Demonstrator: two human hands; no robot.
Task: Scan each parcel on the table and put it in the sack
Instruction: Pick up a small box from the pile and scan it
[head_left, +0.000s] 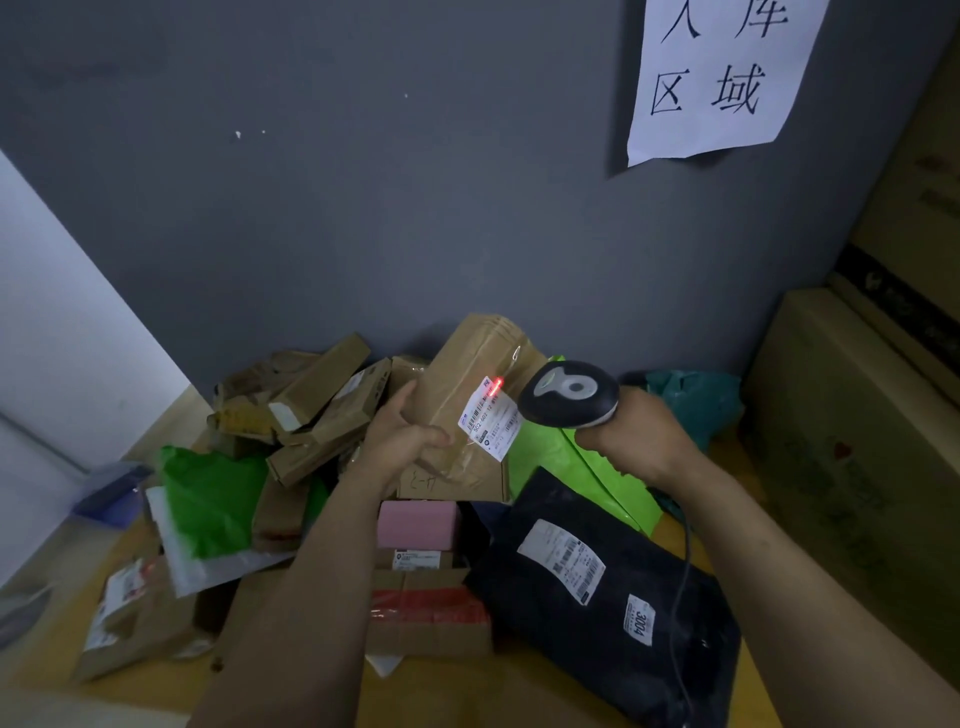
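My left hand (400, 436) grips a tall brown cardboard parcel (467, 374) and holds it upright above the pile. A white shipping label (491, 423) faces me on its right side, with a red scanner light on the label's top edge. My right hand (639, 441) grips the handle of a black corded barcode scanner (569, 394), whose head points at that label from close on the right. The sack is not in view.
The wooden table (156, 431) bears many parcels: brown boxes (322, 400) at the back left, a green bag (213, 493), a pink parcel (418, 525), a black bag (613, 587) with labels. Large cartons (857, 415) stand on the right. A grey wall lies behind.
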